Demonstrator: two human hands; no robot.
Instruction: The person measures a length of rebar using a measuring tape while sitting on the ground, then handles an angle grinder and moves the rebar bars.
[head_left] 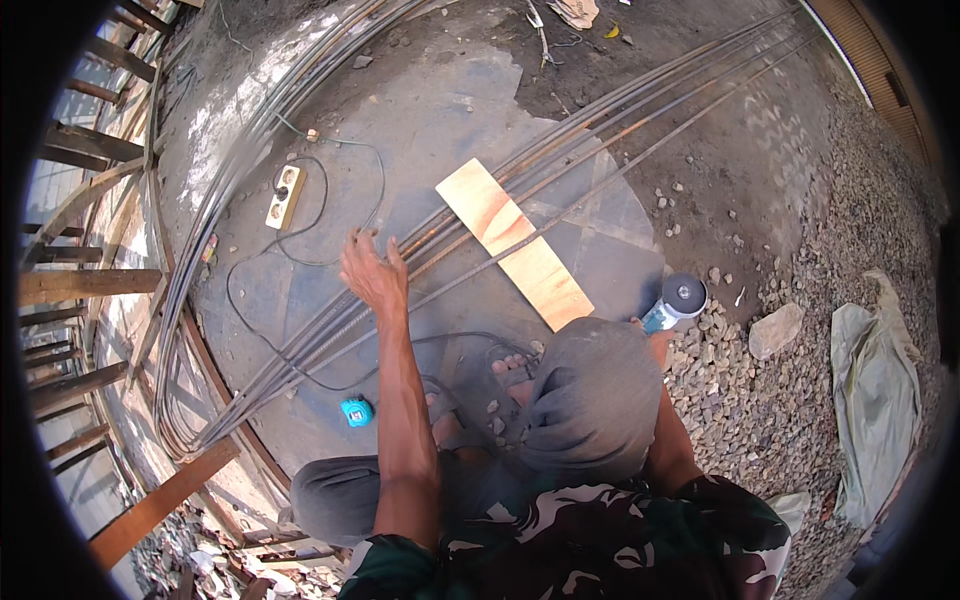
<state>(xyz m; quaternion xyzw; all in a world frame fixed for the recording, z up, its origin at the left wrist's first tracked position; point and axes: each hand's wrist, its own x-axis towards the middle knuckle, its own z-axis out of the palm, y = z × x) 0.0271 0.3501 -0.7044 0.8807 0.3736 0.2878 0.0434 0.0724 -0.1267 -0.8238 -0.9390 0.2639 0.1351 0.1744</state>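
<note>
My left hand (374, 270) is raised with its fingers apart beside a bundle of long steel rebars (640, 100) that runs diagonally across the ground. Nothing shows in its grasp, and whether it touches a bar is unclear. A pale wooden board (548, 285) lies crosswise at the bundle. One bar passes over the board, while others seem to run beneath it. Beyond my right knee, my right hand (657, 338) is closed on an angle grinder (672, 304), its round disc end uppermost. My knee hides part of this hand.
A power strip (286, 197) with a dark cable (232, 290) lies at the left. A teal tape measure (356, 411) sits near my left forearm. Bent bars (190, 260) curve along a timber frame. Gravel (730, 400), a large stone (776, 331) and a pale sack (870, 400) are at right.
</note>
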